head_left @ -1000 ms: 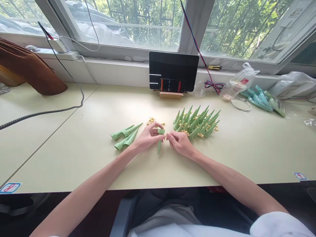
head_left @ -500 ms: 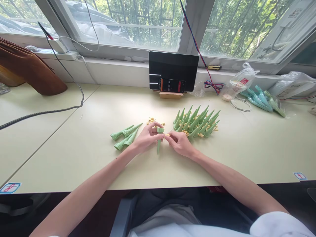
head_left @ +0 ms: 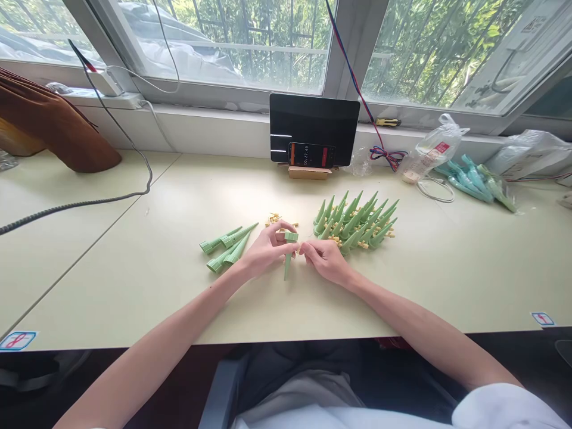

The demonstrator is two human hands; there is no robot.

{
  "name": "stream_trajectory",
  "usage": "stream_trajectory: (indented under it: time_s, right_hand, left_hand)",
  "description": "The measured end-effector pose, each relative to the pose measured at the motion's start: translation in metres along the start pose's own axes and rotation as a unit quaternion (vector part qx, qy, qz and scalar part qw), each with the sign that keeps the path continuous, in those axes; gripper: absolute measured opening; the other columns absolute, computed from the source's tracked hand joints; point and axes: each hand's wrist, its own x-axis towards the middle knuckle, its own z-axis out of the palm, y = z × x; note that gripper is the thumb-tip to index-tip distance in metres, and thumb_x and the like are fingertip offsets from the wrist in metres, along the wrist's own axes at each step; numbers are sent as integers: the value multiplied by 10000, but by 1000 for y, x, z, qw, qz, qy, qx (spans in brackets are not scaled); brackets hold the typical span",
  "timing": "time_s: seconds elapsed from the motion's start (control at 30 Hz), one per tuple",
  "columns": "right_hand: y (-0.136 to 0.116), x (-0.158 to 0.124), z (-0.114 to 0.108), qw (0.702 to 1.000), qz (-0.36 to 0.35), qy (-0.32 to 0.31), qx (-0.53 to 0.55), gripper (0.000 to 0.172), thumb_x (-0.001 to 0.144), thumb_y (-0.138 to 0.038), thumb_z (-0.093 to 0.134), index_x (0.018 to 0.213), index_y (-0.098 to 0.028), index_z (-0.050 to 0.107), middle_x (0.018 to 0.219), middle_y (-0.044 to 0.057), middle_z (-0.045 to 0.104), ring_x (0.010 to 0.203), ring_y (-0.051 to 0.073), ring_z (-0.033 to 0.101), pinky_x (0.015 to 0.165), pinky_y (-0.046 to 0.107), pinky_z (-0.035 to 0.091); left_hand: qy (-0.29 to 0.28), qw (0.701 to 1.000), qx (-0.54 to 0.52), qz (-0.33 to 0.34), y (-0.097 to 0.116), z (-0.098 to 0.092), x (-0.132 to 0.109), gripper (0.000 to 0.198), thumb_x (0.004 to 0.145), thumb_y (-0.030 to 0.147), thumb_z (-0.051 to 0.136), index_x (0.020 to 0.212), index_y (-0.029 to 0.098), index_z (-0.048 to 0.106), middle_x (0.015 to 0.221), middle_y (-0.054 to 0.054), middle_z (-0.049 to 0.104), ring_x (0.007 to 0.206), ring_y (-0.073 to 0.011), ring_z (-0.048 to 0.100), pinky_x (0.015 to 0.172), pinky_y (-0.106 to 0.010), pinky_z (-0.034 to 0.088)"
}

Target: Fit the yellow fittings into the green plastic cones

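Note:
My left hand (head_left: 268,247) is closed round a green plastic cone (head_left: 288,259), its pointed end down and its wide end up. Beside it, my right hand (head_left: 325,257) pinches a small yellow piece (head_left: 299,249) at the cone's near side; the fingertips partly hide it, so I cannot tell whether it sits in the cone. Several loose green cones (head_left: 227,245) lie left of my left hand. Behind that hand is a small heap of yellow pieces (head_left: 273,218). Right of my right hand stand many green cones fitted with yellow pieces (head_left: 357,220), points up, in a tight group.
A black tablet (head_left: 313,119) leans at the back, with a phone (head_left: 311,155) showing a timer on a cardboard stand (head_left: 309,173). Plastic bags (head_left: 433,152) and wrapped blue-green parts (head_left: 473,182) lie back right. A dark cable (head_left: 89,201) crosses the table at left.
My right fingertips have shifted slightly and the yellow piece now shows less, turned more upright beside the cone. The cone and my left hand have hardly moved.

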Motion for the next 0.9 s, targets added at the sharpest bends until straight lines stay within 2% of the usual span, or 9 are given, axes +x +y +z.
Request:
stream_trajectory:
  time_s: [0.1, 0.3, 0.43, 0.57, 0.7, 0.9]
  right_hand:
    - [-1, 0, 0, 1000, 3, 2, 3, 481, 1007, -475, 392, 712, -164, 610, 557, -13, 520, 509, 109, 462, 542, 243, 372]
    - [-5, -2, 0, 1000, 15, 15, 18, 294, 951, -460, 520, 974, -177, 598, 661, -17, 541, 525, 109, 443, 509, 243, 358]
    - [-4, -2, 2, 999, 5, 31, 11, 267, 940, -450, 534, 955, -186, 571, 715, 1, 573, 543, 113, 459, 515, 248, 372]
    - [-5, -2, 1, 1000, -2, 27, 10, 263, 963, -427, 499, 896, -186, 580, 682, -1, 562, 551, 116, 467, 524, 246, 369]
    - [-6, -2, 0, 1000, -2, 25, 0, 309, 974, -418, 481, 798, -184, 580, 631, -10, 542, 518, 108, 449, 516, 243, 358]
    - [-5, -1, 0, 1000, 21, 16, 1, 396, 986, -462, 442, 755, -177, 591, 597, -4, 555, 506, 110, 471, 507, 237, 377]
  left_hand:
    - [2, 1000, 2, 0, 1, 1, -1, 332, 791, 325, 736, 1039, 203, 553, 741, -3, 654, 745, -167, 656, 684, -284, 477]
    - [30, 1000, 2, 9, 4, 2, -2, 327, 774, 338, 745, 1008, 205, 559, 765, 3, 644, 731, -163, 653, 647, -270, 471]
    - [36, 999, 7, 5, 4, 2, -1, 333, 768, 342, 749, 999, 204, 554, 744, 5, 640, 720, -164, 648, 646, -273, 469]
    - [30, 1000, 7, 0, 4, 2, -1, 337, 767, 344, 746, 1004, 204, 552, 731, 3, 636, 718, -163, 640, 632, -270, 471]
    - [29, 999, 12, -5, 4, 2, -2, 346, 765, 345, 746, 1020, 204, 558, 743, -3, 644, 736, -168, 644, 635, -272, 477]
    - [25, 1000, 15, -2, 5, 3, -2, 340, 768, 348, 749, 1014, 209, 560, 728, 2, 636, 718, -165, 643, 630, -269, 471]
